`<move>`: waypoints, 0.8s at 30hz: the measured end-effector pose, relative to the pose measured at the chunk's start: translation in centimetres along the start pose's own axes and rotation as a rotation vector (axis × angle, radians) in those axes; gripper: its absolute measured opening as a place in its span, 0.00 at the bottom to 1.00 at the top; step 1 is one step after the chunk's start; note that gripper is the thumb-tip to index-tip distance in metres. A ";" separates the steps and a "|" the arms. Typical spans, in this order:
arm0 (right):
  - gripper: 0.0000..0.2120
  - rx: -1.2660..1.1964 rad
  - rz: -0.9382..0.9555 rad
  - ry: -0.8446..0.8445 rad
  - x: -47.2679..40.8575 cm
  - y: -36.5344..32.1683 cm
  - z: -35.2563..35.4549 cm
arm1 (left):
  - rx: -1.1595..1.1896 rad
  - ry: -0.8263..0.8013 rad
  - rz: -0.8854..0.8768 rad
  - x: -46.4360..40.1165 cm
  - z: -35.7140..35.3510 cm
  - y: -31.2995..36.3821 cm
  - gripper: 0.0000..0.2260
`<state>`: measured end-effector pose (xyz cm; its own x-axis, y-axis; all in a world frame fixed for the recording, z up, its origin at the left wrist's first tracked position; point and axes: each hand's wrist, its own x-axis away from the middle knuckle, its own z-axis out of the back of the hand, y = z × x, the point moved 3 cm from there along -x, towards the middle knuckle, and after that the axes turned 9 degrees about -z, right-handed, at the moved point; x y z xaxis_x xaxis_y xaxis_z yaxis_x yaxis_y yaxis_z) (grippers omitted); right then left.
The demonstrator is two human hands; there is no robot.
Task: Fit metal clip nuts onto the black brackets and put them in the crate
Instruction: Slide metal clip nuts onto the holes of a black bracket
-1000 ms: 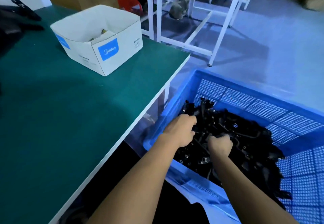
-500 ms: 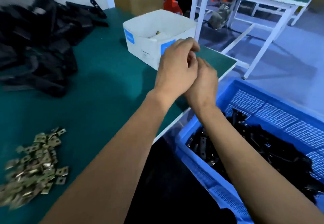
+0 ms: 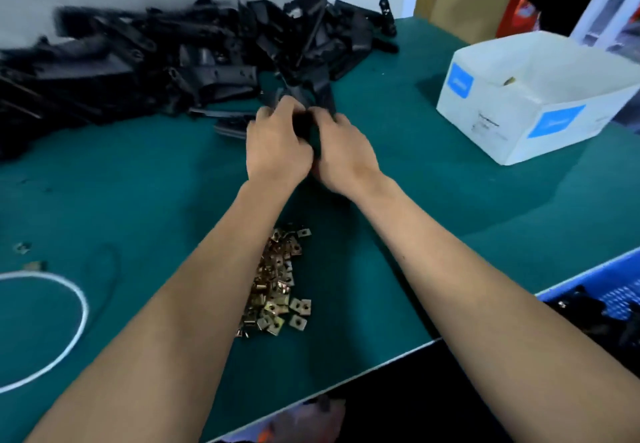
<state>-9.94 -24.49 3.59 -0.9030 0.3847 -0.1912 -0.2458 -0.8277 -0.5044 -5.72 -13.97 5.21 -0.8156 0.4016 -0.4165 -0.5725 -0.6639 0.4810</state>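
Green table (image 3: 433, 228); black brackets (image 3: 588, 314) inside blue crate (image 3: 595, 278); white box (image 3: 533, 96) nearby

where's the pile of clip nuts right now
In the head view, the clip nuts lie on the green table, low centre between the forearms, nearer than the bracket heap.

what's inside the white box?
White box: one small brass-coloured piece, maybe a clip nut, near the back wall. The front wall hides the floor, so any further contents can't be seen.

Brackets (image 3: 194, 58): matt black plastic
Clip nuts (image 3: 277, 290): shiny brassy metal
Table (image 3: 138, 179): matt green mat
Box (image 3: 533, 96): white cardboard
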 end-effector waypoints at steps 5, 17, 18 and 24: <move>0.24 -0.193 0.030 0.063 -0.6 -0.1 -1.7 | 0.021 0.033 0.097 -0.9 0.8 -3.8 0.16; 0.07 -0.444 0.098 0.213 -0.3 -0.6 -0.4 | 0.094 0.286 0.267 -0.7 2.7 -8.7 0.12; 0.09 -0.458 0.128 0.172 -0.1 -1.0 -0.2 | 0.155 0.386 0.297 -0.2 3.4 -9.5 0.12; 0.07 -0.230 0.418 -0.473 2.6 -3.9 -1.4 | 0.956 0.740 0.552 2.6 5.3 -13.3 0.13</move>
<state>-10.79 -19.67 3.87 -0.9759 -0.2131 -0.0469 0.1926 -0.7399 -0.6446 -0.63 -0.74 1.85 -0.8956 -0.4134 -0.1645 -0.2641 0.1962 0.9443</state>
